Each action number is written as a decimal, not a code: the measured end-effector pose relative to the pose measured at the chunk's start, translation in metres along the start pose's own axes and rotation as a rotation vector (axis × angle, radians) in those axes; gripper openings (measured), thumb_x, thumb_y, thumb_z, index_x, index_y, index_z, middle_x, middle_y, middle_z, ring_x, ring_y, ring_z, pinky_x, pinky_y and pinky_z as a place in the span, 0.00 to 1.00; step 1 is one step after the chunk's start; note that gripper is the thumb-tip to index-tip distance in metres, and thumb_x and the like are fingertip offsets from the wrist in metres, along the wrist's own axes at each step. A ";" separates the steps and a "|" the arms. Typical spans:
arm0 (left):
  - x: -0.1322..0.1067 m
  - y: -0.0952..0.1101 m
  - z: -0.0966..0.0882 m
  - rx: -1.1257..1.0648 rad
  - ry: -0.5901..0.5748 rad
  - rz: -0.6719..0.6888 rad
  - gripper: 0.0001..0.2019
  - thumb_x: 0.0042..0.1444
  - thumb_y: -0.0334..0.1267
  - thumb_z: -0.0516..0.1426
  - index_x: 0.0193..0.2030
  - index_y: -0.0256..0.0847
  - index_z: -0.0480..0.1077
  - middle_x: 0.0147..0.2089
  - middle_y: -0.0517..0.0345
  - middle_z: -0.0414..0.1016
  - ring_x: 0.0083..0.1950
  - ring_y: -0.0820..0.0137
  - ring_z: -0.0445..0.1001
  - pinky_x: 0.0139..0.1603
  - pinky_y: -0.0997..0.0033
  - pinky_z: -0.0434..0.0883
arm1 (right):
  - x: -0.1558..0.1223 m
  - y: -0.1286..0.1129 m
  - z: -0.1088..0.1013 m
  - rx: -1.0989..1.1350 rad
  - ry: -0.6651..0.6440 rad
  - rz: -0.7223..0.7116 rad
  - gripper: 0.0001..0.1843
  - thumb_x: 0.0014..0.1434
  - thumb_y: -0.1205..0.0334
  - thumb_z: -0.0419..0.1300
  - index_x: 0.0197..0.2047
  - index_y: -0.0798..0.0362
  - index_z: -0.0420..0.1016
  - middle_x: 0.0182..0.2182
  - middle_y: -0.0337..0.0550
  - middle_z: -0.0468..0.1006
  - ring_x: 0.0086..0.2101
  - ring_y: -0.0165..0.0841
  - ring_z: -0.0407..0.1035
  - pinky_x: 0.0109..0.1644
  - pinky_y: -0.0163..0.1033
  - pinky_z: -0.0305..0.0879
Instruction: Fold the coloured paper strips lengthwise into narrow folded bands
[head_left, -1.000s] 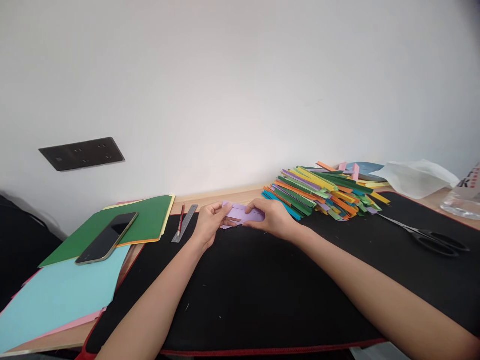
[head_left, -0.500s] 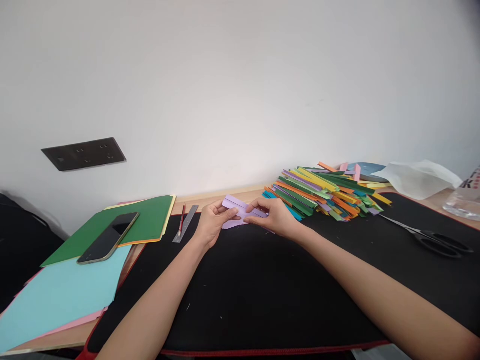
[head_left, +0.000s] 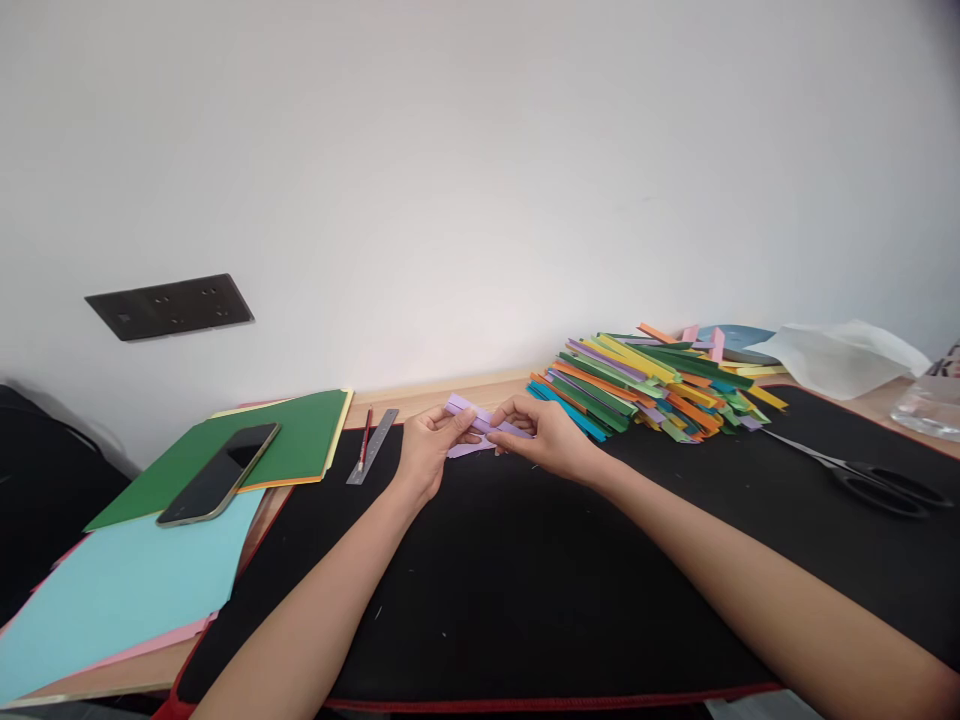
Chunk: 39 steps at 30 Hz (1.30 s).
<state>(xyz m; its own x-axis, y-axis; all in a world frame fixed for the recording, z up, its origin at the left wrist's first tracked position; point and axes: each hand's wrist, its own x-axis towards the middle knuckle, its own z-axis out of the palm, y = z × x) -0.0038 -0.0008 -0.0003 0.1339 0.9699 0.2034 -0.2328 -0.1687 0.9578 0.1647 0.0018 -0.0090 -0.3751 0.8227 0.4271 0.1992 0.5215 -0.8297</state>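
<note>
A narrow purple paper strip [head_left: 484, 418], creased lengthwise, is held between both hands above the black mat. My left hand [head_left: 429, 445] pinches its left end between thumb and fingers. At the other end, my right hand [head_left: 546, 432] closes its thumb and fingertips on the paper. Below the strip, more purple paper [head_left: 466, 449] shows on the mat, partly covered by the fingers. A heap of folded coloured paper strips [head_left: 652, 385] lies just beyond my right hand. To the left of my left hand are a metal ruler [head_left: 381, 438] and a red pencil [head_left: 365, 440].
Scissors [head_left: 862, 475] lie on the black mat [head_left: 540, 600] at right. Coloured paper sheets [head_left: 142, 590] are stacked at left, with a phone [head_left: 219, 475] on top. A white plastic bag [head_left: 847, 355] and a clear container [head_left: 930, 405] sit at the far right. A wall socket [head_left: 171, 306] is behind.
The purple paper in my hands now looks narrower, its lower part folded up. Both thumbs have shifted upward onto it, while the hands stay in nearly the same place.
</note>
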 end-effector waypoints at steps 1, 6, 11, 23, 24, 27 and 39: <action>0.000 -0.001 0.000 -0.002 0.006 0.005 0.11 0.41 0.39 0.62 0.30 0.32 0.73 0.29 0.53 0.74 0.30 0.72 0.72 0.33 0.72 0.70 | 0.000 0.001 0.001 0.029 0.001 0.007 0.14 0.49 0.52 0.60 0.33 0.54 0.66 0.24 0.41 0.75 0.26 0.31 0.71 0.30 0.35 0.66; -0.001 -0.001 0.001 -0.013 0.019 0.007 0.10 0.42 0.38 0.62 0.29 0.32 0.73 0.28 0.54 0.74 0.29 0.74 0.71 0.31 0.74 0.69 | 0.000 0.003 0.003 0.135 0.004 0.024 0.16 0.48 0.51 0.61 0.32 0.55 0.65 0.25 0.43 0.76 0.26 0.32 0.73 0.32 0.37 0.68; -0.002 0.000 0.004 -0.024 0.051 0.001 0.10 0.41 0.38 0.62 0.28 0.32 0.73 0.28 0.54 0.74 0.29 0.73 0.70 0.30 0.74 0.68 | 0.000 -0.001 0.003 0.165 0.003 0.039 0.16 0.47 0.52 0.62 0.32 0.55 0.65 0.23 0.42 0.75 0.25 0.32 0.72 0.31 0.37 0.69; -0.004 0.001 0.008 -0.013 0.101 0.005 0.11 0.40 0.40 0.63 0.26 0.33 0.73 0.25 0.56 0.73 0.24 0.76 0.68 0.29 0.73 0.67 | 0.000 0.000 0.004 0.120 0.027 0.014 0.17 0.42 0.55 0.65 0.31 0.53 0.66 0.28 0.42 0.77 0.30 0.34 0.72 0.34 0.38 0.68; -0.005 0.001 0.009 -0.013 0.103 0.006 0.11 0.39 0.40 0.63 0.26 0.33 0.73 0.25 0.56 0.73 0.24 0.76 0.68 0.29 0.73 0.67 | 0.000 0.000 0.004 0.112 0.039 0.017 0.17 0.41 0.55 0.66 0.31 0.53 0.66 0.28 0.42 0.77 0.29 0.34 0.72 0.33 0.38 0.68; -0.005 0.000 0.009 -0.020 0.106 0.016 0.11 0.39 0.40 0.63 0.26 0.33 0.73 0.25 0.56 0.73 0.25 0.76 0.68 0.29 0.74 0.67 | 0.000 0.000 0.005 0.105 0.053 0.038 0.15 0.43 0.54 0.64 0.30 0.54 0.66 0.24 0.41 0.76 0.26 0.33 0.72 0.32 0.38 0.67; -0.005 -0.002 0.010 -0.006 0.117 0.023 0.10 0.40 0.40 0.63 0.26 0.33 0.73 0.26 0.55 0.74 0.25 0.75 0.68 0.30 0.74 0.67 | 0.000 -0.001 0.005 0.149 0.046 0.057 0.15 0.44 0.53 0.64 0.29 0.55 0.66 0.23 0.42 0.76 0.25 0.33 0.72 0.31 0.38 0.68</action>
<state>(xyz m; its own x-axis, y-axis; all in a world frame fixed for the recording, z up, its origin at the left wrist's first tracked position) 0.0051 -0.0072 -0.0013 0.0153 0.9796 0.2003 -0.2401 -0.1908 0.9518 0.1601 0.0003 -0.0101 -0.3249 0.8612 0.3909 0.0817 0.4374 -0.8956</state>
